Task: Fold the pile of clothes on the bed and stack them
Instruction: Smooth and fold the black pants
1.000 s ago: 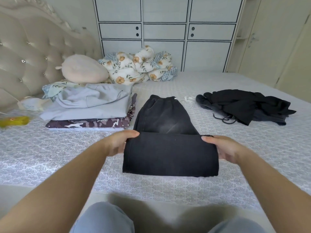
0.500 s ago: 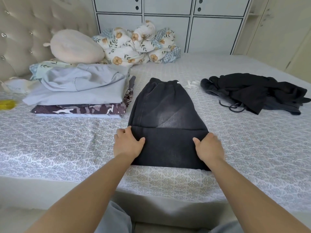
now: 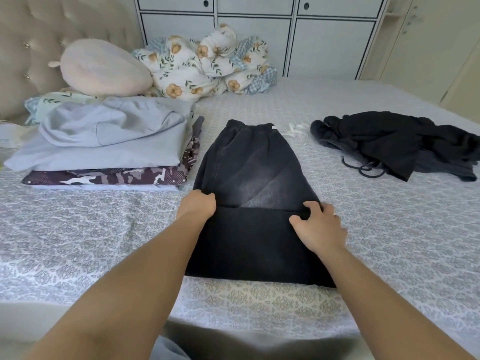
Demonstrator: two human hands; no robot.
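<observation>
Garment in hand: black washed-denim trousers (image 3: pixel 255 203) are laid flat at the middle of the bed (image 3: pixel 389 229), waistband away from the person, the lower part already doubled up over the upper part.
Left hand (image 3: pixel 198 206): its grip is closed on the left end of the folded edge, fingers curled over the cloth.
Right hand (image 3: pixel 318 228): it is laid on the right end of the same edge; the fingers are bent onto the fabric and the thumb is spread, so a light pinch is judged, though full closure cannot be confirmed.
Step judged: the fold is being set or taken up for a second fold.
Risk, skew: if one end is carried further than the other, a crooked packet is likely.
Risk, slip: denim is stiff and heavy; a loose hold may let the upper layer slide back open.
Risk, stack: the folded stack (image 3: pixel 104 152) lies just beside the trousers' left edge and could be nudged or toppled by a wide sweep of the left arm.
Remaining pile: a black garment heap (image 3: pixel 394 144) with a drawstring is left unfolded, well to the right.
Other things: a cream cushion (image 3: pixel 104 68) and a bundled floral quilt (image 3: pixel 205 63) are set near the headboard, clear of the work.
</observation>
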